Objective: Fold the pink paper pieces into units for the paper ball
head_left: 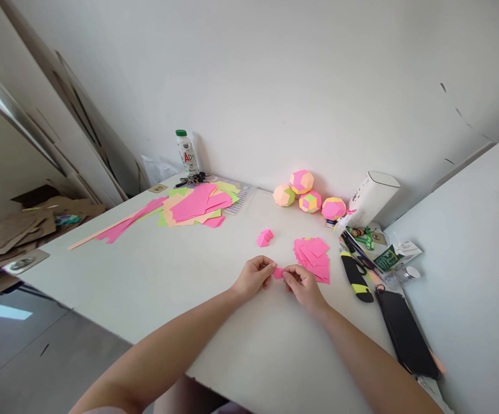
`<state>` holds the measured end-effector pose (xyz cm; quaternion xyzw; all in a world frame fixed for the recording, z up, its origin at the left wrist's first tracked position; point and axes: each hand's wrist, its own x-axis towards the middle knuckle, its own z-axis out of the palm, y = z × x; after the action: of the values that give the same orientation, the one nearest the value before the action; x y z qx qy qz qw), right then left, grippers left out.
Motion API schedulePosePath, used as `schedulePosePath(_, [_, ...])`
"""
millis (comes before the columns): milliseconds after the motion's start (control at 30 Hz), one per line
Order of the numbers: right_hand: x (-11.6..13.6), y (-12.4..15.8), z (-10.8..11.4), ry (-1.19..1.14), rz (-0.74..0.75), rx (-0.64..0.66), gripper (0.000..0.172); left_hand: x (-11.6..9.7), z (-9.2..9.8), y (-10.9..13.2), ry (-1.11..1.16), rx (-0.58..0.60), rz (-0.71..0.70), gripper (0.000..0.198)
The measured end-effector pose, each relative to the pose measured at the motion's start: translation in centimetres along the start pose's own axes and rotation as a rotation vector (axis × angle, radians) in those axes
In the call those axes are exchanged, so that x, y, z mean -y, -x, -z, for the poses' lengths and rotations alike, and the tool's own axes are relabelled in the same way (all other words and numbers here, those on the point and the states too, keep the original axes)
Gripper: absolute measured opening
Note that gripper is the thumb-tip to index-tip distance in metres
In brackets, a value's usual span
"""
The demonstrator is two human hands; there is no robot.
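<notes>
Between my hands, over the front part of the white table, is a small folded piece of pink paper. My left hand pinches its left end between thumb and fingers. Its right end sits in the pinch of my right hand. A small pink folded paper unit lies just beyond my hands. To the right, partly behind my right hand, spreads a stack of pink paper squares. The fold lines of the held piece are too small to make out.
Several multicoloured paper balls stand by the wall. Left of them lie a paper pile, paper strips and a bottle. A utility knife, a black phone-like slab and a white box line the right side.
</notes>
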<state>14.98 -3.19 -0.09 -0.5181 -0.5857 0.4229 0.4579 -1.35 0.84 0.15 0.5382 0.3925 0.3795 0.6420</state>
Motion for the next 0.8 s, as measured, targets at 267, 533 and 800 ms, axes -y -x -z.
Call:
schedulePosePath(267, [-0.09, -0.03, 0.00, 0.009, -0.018, 0.001, 0.021, -0.35, -0.01, 0.47, -0.114, -0.019, -0.033, 0.029])
schedulePosePath(533, [-0.13, -0.02, 0.04, 0.025, -0.012, 0.004, 0.019, -0.16, -0.09, 0.34, -0.111, -0.046, -0.062, 0.026])
schedulePosePath(800, [-0.03, -0.14, 0.01, 0.015, -0.019, 0.016, 0.019, 0.01, -0.01, 0.23, -0.118, -0.045, -0.069, 0.023])
